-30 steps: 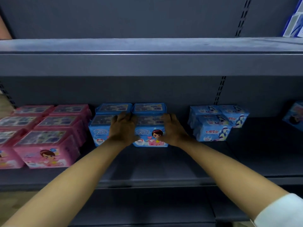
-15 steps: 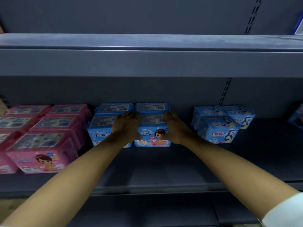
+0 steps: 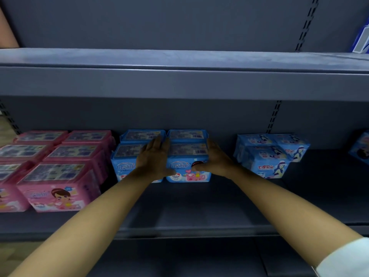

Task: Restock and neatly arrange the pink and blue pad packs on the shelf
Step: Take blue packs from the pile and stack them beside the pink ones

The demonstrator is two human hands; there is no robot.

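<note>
Blue pad packs stand in a two-by-two block in the middle of the grey shelf, set well back from its front lip, barcoded tops up. The front right pack of that block sits between both hands. The left hand lies flat along the seam between the two front packs, its fingers straight and close together, reaching to the back row, its palm covering part of the front left pack. The right hand lies against the pack's right side with fingers straight, and its thumb crosses the printed front face; whether that thumb presses or only touches is hard to tell in the dim light. Neither hand curls round the pack. Pink pad packs fill the shelf just to the left in rows running front to back, the nearest coming further forward than the blue block. Paler blue packs sit in a looser cluster to the right, apart from the right hand. An upper shelf spans above, and a white sleeve shows on the right forearm.
</note>
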